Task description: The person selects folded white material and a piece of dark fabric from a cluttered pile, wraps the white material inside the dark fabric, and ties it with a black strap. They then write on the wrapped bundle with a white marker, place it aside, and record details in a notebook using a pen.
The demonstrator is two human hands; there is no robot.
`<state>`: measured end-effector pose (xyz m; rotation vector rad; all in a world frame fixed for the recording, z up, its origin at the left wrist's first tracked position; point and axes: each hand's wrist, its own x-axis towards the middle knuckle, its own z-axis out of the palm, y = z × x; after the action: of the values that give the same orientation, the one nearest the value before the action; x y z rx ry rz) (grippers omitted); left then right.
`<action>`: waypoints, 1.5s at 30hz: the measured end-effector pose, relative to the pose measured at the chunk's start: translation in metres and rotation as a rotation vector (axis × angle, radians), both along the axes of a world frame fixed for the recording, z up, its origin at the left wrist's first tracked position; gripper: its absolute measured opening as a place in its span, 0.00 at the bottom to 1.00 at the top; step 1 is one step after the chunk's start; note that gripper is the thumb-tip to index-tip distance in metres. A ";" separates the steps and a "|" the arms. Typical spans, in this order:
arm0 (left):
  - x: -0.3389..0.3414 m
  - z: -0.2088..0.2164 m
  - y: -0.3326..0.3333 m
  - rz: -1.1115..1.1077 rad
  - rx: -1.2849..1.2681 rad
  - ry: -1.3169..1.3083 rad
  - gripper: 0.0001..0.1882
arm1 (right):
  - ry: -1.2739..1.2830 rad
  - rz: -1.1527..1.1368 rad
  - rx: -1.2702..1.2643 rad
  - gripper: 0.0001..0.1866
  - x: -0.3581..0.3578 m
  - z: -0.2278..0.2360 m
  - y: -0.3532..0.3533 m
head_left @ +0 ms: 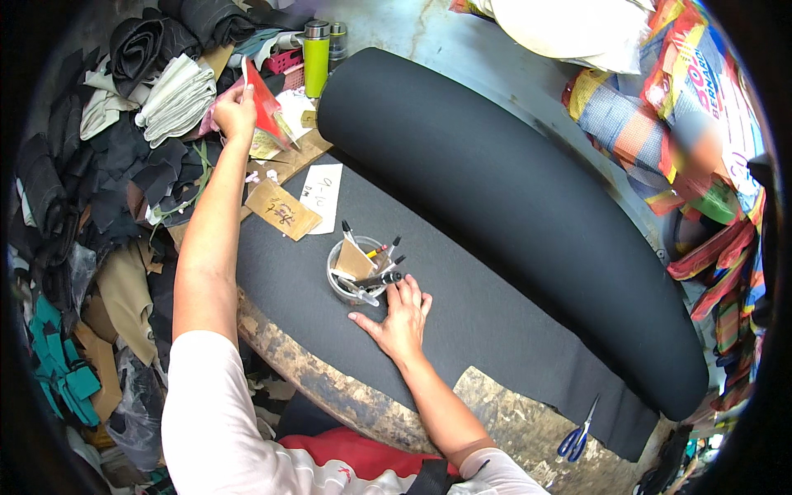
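Right fingers (409,290): resting spread open beside the pen cup (333,276), frame centre
Cloth (470,301): already lying flat across the table (487,392), middle
Left fingers (247,94): gripping a red packet (266,107), upper left
Roll (511,214): still sitting wound, upper right

A stained wooden table (495,403) stands by a bluish-grey wall (429,31).
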<state>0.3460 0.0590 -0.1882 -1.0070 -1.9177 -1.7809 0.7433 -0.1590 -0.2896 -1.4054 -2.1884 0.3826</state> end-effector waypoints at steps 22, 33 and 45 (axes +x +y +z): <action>0.418 0.024 -0.256 -0.962 -0.135 -0.345 0.46 | 1.243 -0.231 0.267 0.09 0.155 0.139 -0.050; 0.520 0.046 -0.194 -1.819 0.092 -0.770 0.31 | 1.068 0.043 0.078 0.30 0.233 0.134 0.001; 0.525 0.023 -0.167 -1.927 0.164 -1.178 0.14 | 1.263 0.094 0.011 0.34 0.257 0.125 0.006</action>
<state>0.8707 -0.1079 -0.1649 -2.4171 -0.3429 -4.0250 1.0000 -0.1533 -0.1650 -0.6680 -1.1763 0.9572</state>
